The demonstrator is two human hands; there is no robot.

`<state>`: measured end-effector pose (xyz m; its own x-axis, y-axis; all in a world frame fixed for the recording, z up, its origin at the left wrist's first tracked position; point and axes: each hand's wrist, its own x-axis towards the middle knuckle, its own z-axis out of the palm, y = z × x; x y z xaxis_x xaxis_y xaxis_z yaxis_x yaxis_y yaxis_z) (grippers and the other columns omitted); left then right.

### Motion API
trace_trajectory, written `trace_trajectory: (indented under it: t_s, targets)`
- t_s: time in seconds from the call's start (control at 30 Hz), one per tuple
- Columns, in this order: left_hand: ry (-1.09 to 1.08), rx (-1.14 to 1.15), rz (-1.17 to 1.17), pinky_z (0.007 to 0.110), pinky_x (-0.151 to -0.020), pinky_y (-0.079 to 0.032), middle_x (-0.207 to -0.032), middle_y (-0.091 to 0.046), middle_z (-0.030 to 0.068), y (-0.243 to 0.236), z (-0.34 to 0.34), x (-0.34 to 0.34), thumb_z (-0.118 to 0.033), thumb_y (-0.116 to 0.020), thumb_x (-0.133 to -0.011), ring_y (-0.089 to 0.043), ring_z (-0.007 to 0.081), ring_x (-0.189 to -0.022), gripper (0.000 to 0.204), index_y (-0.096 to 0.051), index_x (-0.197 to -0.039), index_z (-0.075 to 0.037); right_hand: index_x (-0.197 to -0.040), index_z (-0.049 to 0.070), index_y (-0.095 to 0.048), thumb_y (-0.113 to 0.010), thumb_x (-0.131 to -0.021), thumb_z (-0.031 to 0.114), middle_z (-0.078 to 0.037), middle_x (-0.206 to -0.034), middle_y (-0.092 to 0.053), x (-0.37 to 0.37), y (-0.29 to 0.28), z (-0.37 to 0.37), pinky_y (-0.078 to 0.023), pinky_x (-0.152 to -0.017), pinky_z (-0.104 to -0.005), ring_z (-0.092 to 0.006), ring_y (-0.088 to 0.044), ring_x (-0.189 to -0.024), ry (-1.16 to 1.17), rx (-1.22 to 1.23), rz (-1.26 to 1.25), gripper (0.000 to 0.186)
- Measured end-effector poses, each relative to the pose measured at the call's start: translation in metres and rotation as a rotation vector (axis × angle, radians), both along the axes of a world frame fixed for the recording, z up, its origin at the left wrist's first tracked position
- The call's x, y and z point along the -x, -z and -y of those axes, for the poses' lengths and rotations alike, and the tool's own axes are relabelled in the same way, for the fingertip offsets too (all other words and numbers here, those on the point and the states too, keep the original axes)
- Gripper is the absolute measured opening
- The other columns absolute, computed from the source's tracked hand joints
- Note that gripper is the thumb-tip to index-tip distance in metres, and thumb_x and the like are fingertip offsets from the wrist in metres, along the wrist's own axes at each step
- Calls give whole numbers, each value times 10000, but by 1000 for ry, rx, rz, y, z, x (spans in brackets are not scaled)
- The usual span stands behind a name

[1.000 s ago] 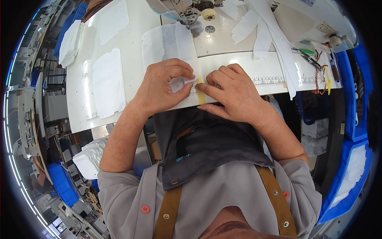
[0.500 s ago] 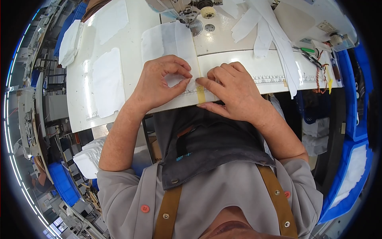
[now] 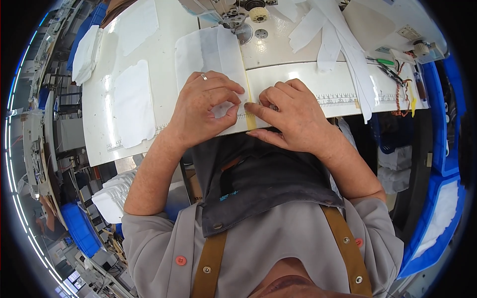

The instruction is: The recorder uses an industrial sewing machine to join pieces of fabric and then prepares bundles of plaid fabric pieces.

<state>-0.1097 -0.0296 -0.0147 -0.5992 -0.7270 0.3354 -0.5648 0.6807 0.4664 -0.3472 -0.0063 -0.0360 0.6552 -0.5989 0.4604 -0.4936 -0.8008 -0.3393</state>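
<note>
A white fabric piece [image 3: 201,49] with a translucent band lies under the sewing machine's presser area [image 3: 237,25], stretching toward the table's front edge. My left hand [image 3: 201,107], with a ring on one finger, is closed in a pinch on the fabric's near right part; the pinched bit is partly hidden by the fingers. My right hand [image 3: 295,116] rests just right of it, index fingertip touching beside the yellow strip [image 3: 251,119], other fingers bent, thumb apart along the front edge. A printed ruler [image 3: 328,99] runs along that edge.
White pieces [image 3: 133,99] and a stack [image 3: 85,54] lie left; white strips [image 3: 348,59], scissors [image 3: 390,72] and cords [image 3: 405,99] lie right. Blue bins [image 3: 432,223] flank the right side. More white fabric [image 3: 112,198] is piled below left. A co-worker [image 3: 49,218] shows at far left.
My left hand has shifted slightly, its back turned more into view so the ring now shows, its fingertips still close together at the fabric. My right hand has barely moved.
</note>
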Motion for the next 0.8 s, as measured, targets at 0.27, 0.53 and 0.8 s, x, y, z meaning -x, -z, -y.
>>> trace_trajectory:
  t_s: [0.27,0.53,0.8]
  targets:
    - [28,49,70,366,-920,-438,-1001,-725,-41,0,0,3,-32,-731,-683,-662,174,-981,151,-670,-789,-122,-1031,105,-676,-786,-766,354,-15,-868,-527,1,-2,0,-408,-734,-353,-196,-557,-817,-2,-13,-1,380]
    - [57,21,7,388,-907,-467,-996,-725,-11,-1,-4,-2,-103,-739,-747,-674,208,-961,93,-653,-782,-100,-1048,77,-678,-772,-775,280,-48,-1098,-631,-2,-3,7,-427,-928,-401,-247,-581,-1048,37,-48,88,353]
    - [-67,93,97,442,-1025,-429,-1375,-590,63,7,27,-6,-281,-775,-820,-575,287,-1227,439,-688,-1229,-148,-1039,71,-686,-757,-787,266,-45,-1113,-661,-3,-12,14,-428,-964,-400,-243,-578,-1083,-16,-21,-8,326]
